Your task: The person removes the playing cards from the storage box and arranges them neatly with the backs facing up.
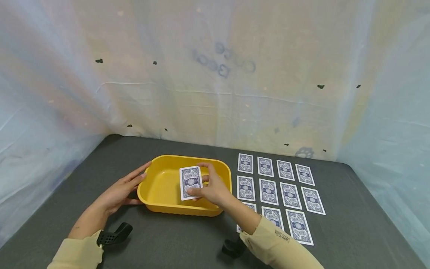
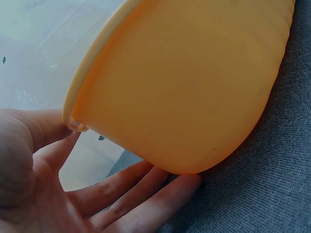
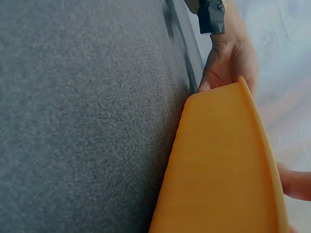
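A yellow plastic tub (image 1: 161, 210) stands on the dark cloth-covered table. My left hand (image 1: 119, 192) holds its left end; the left wrist view shows the thumb at the rim and fingers spread against the outer wall (image 2: 194, 87). Over the tub, my right hand (image 1: 213, 188) pinches a blue-and-white patterned playing card (image 1: 190, 183), back side up, with the thumb on its face-up side. Whether more cards lie beneath it I cannot tell. In the right wrist view the tub's side (image 3: 218, 160) hides most of the right hand and the card.
Right of the tub, several playing cards (image 1: 268, 191) lie back up in three rows. My right forearm partly covers a card (image 1: 250, 205) in the front row. Black wrist devices (image 1: 115, 234) hang below both wrists. Pale plastic sheeting (image 1: 215, 112) rises behind the table.
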Available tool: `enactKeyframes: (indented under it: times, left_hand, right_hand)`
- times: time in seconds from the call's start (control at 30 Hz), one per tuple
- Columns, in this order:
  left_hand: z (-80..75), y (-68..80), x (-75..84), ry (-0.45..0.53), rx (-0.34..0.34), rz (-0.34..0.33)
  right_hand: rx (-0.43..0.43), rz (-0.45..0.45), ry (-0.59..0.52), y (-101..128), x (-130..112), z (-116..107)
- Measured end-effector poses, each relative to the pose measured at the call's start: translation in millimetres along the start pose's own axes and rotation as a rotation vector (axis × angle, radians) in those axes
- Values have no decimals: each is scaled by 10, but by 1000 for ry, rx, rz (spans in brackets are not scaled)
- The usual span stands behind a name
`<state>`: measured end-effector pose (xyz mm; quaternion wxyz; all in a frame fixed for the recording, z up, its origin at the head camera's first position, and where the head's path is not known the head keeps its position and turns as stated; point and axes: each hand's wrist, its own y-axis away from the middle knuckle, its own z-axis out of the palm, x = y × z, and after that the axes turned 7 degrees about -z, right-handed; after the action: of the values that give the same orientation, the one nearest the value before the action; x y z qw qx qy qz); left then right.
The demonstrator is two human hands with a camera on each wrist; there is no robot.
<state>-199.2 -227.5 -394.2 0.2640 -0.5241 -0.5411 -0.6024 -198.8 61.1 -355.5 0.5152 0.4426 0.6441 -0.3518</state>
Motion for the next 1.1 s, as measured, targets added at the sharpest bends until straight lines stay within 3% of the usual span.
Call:
enactKeyframes:
  times: [0.27,1.1]
  left_hand:
    - [2,-2,4,4,1,3]
    - [-1,-5,-5,-2,-9,16]
  right_hand:
    - [28,-52,-77,84,2,-60]
    - [105,-68,-80,391,99,-430]
